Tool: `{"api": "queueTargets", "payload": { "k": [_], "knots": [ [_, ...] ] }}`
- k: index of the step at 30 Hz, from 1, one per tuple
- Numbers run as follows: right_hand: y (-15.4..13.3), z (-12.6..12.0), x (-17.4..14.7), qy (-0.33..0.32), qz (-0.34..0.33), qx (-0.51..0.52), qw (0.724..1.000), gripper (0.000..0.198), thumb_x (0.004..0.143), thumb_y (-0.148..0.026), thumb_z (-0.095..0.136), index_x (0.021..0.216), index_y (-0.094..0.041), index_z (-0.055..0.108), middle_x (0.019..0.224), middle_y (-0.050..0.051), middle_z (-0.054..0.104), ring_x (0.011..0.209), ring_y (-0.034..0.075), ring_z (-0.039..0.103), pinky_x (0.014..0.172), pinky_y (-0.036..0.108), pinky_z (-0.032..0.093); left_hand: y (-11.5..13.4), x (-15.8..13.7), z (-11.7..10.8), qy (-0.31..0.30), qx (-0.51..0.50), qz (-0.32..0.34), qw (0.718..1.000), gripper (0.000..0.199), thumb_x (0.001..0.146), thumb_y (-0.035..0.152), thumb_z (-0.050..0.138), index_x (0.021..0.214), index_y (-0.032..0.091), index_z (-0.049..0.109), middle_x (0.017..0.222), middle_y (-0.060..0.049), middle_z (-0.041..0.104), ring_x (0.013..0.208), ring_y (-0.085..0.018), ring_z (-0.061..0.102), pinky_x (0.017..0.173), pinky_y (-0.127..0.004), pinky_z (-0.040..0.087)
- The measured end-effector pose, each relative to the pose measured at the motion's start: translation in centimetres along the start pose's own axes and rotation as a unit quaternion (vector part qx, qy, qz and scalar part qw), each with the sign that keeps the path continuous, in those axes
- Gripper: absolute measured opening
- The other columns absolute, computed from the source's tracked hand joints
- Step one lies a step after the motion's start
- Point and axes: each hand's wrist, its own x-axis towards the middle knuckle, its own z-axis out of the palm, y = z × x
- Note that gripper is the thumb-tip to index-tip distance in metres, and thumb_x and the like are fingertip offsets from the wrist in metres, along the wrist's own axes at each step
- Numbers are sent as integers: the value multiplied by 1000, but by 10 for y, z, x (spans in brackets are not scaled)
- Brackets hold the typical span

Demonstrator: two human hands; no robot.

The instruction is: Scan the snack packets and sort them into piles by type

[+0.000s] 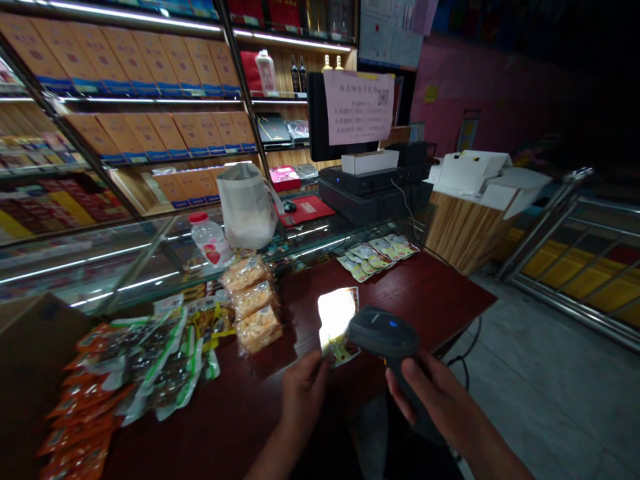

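Observation:
My right hand (425, 390) is wrapped round the handle of a dark barcode scanner (383, 330), which has a small blue light on top. The scanner's head points left, and its bright white light falls on a snack packet (340, 350). Pinched at its lower left corner by my left hand (304, 383), the packet is green and yellow at the bottom, with its upper part washed out by glare. Left of it, several clear-wrapped pale snack blocks (255, 303) sit in a row. Several green-and-white packets (377, 257) lie farther back on the dark red table (430, 293).
Vacuum packs (173, 373) and orange packets (83, 407) are piled at left beside a cardboard box (40, 340). A bottle with a red cap (210, 240) and a white bag (247, 207) stand on the glass counter. Behind are a monitor (316, 120) and shelves; a metal railing (575, 233) is at right.

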Motion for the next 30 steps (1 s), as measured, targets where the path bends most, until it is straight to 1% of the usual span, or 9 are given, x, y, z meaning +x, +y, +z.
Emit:
{"api": "queueTargets", "payload": {
  "k": [2, 5, 7, 12, 17, 20, 23, 27, 30],
  "knots": [
    [-1, 0, 0, 10, 2, -5, 1000, 56, 91, -71, 53, 78, -17, 62, 55, -3, 55, 46, 10, 50, 49, 23, 38, 1, 0, 0, -2, -1, -6, 1000, 27, 88, 33, 59, 67, 19, 70, 60, -2, 67, 57, -16, 63, 57, -23, 43],
    [-2, 0, 0, 15, 4, -8, 1000, 58, 88, -73, 54, 74, -18, 62, 55, -3, 55, 46, 11, 49, 49, 24, 37, 2, 0, -1, -4, -8, -16, 1000, 26, 88, 32, 59, 68, 18, 69, 61, -2, 66, 58, -16, 61, 58, -23, 41],
    [-3, 1, -2, 19, 13, -13, 1000, 60, 86, -76, 54, 72, -18, 62, 56, -2, 56, 46, 11, 49, 49, 24, 37, 3, -2, -1, -1, -5, -23, 1000, 28, 88, 32, 60, 63, 18, 66, 57, -1, 61, 55, -15, 57, 57, -23, 39],
    [2, 5, -6, 44, 34, -60, 997, 60, 85, -78, 53, 74, -20, 66, 57, 0, 61, 47, 14, 52, 52, 28, 42, 7, -14, -6, -2, -15, -39, 999, 35, 89, 31, 59, 56, 17, 58, 54, 2, 53, 53, -12, 49, 55, -22, 34],
    [14, 9, -6, -15, 54, -76, 995, 60, 87, -77, 50, 74, -21, 67, 60, 2, 63, 52, 16, 56, 54, 28, 44, 7, -34, -19, 1, -25, -86, 996, 39, 88, 33, 59, 53, 16, 56, 53, 3, 48, 53, -10, 45, 54, -21, 33],
    [17, 13, -7, -21, 68, -64, 995, 60, 86, -78, 51, 74, -21, 66, 60, 1, 61, 53, 16, 55, 55, 28, 44, 8, -51, -33, 9, -38, -135, 990, 41, 88, 40, 60, 55, 16, 61, 53, 2, 52, 54, -11, 48, 53, -21, 35],
    [17, 15, -8, -29, 80, -60, 995, 61, 86, -78, 51, 78, -20, 67, 61, 1, 61, 53, 15, 54, 56, 29, 44, 10, -69, -51, 22, -74, -204, 976, 42, 85, 49, 63, 61, 15, 68, 59, -1, 62, 59, -14, 56, 56, -22, 42],
    [20, 12, -8, -26, 78, -68, 994, 62, 86, -79, 50, 87, -21, 71, 59, 1, 61, 54, 18, 54, 57, 31, 45, 6, -95, -83, 55, -150, -324, 933, 46, 71, 62, 74, 70, 16, 73, 68, -4, 71, 67, -21, 66, 63, -27, 54],
    [27, 8, -7, -9, 93, -47, 995, 61, 85, -77, 53, 97, -21, 72, 68, 3, 66, 53, 17, 55, 56, 31, 45, -7, -111, -115, 87, -160, -396, 900, 52, 59, 65, 80, 76, 17, 76, 67, -4, 73, 63, -21, 68, 61, -28, 56]
  ]
}}
